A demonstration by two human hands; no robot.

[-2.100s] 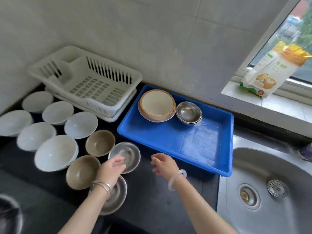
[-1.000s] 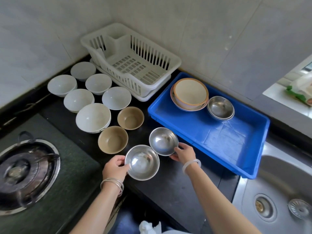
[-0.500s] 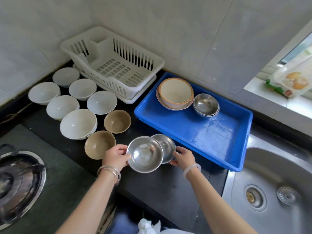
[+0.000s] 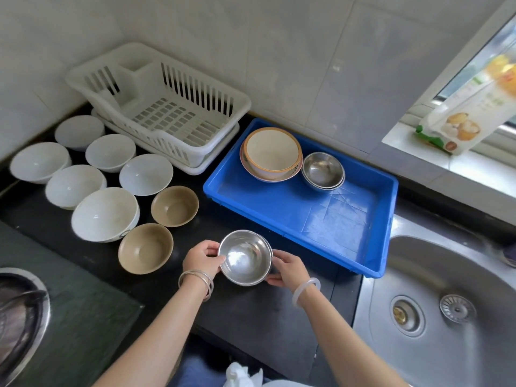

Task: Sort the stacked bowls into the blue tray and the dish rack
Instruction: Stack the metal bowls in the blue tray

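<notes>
Gripping a round stainless-steel bowl (image 4: 245,258), seemingly nested in a second one, the left hand (image 4: 202,259) and right hand (image 4: 289,270) curl round its rim, just in front of the rectangular blue plastic tray (image 4: 279,213); the white slatted plastic dish rack (image 4: 167,121) sits left of that tray.

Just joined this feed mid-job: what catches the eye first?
The left hand and right hand grip nested steel bowls over the black counter, front centre. Behind them sits the blue tray with a cream bowl; white bowls spread at left beside the dish rack.
</notes>
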